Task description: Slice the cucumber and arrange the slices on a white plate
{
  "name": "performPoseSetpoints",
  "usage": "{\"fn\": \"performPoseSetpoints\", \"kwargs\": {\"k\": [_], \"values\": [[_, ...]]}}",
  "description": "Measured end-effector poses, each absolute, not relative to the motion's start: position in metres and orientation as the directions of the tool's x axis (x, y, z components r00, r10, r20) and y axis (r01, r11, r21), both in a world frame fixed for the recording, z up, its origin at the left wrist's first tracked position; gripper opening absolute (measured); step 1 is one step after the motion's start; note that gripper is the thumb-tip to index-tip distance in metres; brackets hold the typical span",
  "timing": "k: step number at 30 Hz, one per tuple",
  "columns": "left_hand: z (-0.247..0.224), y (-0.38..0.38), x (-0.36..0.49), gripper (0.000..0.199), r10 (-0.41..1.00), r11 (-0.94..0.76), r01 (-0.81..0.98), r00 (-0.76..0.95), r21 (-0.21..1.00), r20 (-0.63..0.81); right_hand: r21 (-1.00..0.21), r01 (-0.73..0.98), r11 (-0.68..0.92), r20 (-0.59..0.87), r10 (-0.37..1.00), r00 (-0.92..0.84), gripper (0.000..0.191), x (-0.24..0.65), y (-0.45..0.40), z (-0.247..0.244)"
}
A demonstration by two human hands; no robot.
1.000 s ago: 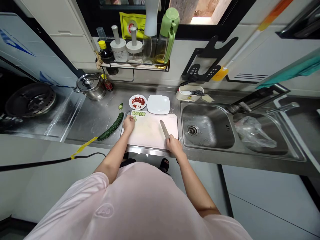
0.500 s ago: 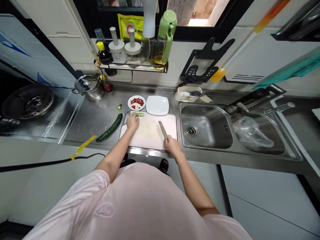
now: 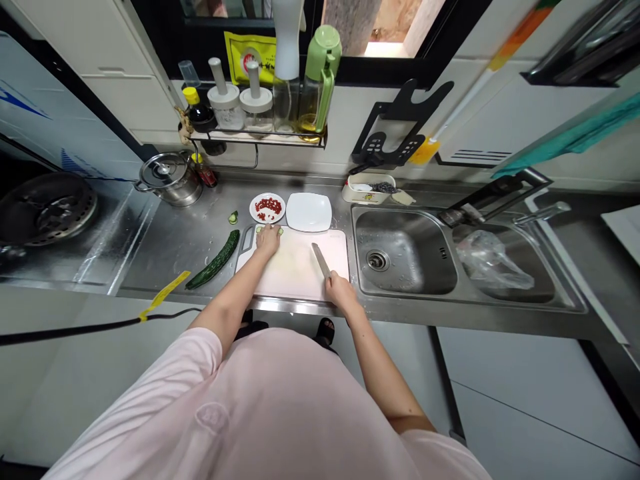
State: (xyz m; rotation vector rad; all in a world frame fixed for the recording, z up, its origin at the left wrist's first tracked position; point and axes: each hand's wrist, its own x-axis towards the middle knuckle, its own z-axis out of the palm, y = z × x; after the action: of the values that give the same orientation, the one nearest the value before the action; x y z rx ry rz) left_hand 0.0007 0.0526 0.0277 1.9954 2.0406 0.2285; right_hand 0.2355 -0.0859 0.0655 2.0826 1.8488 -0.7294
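Note:
At the back left of the white cutting board point(image 3: 295, 277), my left hand point(image 3: 269, 241) bends its fingers closed over some cucumber slices point(image 3: 259, 229), partly hiding them. A kitchen knife point(image 3: 321, 260) is gripped by its handle in my right hand point(image 3: 341, 291), its blade angled up and left over the board. Left of the board lies a whole green cucumber point(image 3: 215, 261), with a small cut cucumber end point(image 3: 233, 217) behind it. Just beyond the board stand a white plate of chopped red pieces point(image 3: 267, 208) and a bare white square plate point(image 3: 309, 212).
A double steel sink point(image 3: 405, 267) lies to the right, a plastic bag point(image 3: 493, 260) in its far basin. At the back left stands a lidded pot point(image 3: 170, 179). Over the counter hangs a shelf of seasoning jars and bottles point(image 3: 260, 137). A wok point(image 3: 47, 208) is at far left.
My left hand has shifted slightly right along the slices and covers more of them. The knife stays about where it was in my right hand. The whole view has shifted a little.

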Motion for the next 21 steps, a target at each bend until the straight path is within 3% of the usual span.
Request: {"fn": "performPoseSetpoints", "kwargs": {"k": [7, 11, 17, 21], "values": [[0.027, 0.057, -0.001, 0.028, 0.999, 0.018, 0.941, -0.004, 0.337, -0.041, -0.138, 0.979, -0.151, -0.515, 0.855, 0.059, 0.032, 0.236, -0.086, 0.064], [0.028, 0.057, -0.001, 0.017, 0.999, 0.044, 0.906, -0.04, 0.422, -0.018, -0.144, 0.979, -0.146, -0.506, 0.861, 0.054, 0.032, 0.237, -0.087, 0.061], [0.024, 0.044, 0.0, 0.02, 0.964, 0.264, 0.723, -0.187, 0.639, -0.187, -0.148, 0.98, -0.13, -0.509, 0.86, 0.037, 0.033, 0.238, -0.087, 0.059], [0.016, 0.023, 0.002, 0.022, 0.949, 0.312, 0.66, -0.188, 0.684, -0.252, -0.141, 0.984, -0.105, -0.51, 0.86, 0.018, 0.032, 0.238, -0.086, 0.06]]}}
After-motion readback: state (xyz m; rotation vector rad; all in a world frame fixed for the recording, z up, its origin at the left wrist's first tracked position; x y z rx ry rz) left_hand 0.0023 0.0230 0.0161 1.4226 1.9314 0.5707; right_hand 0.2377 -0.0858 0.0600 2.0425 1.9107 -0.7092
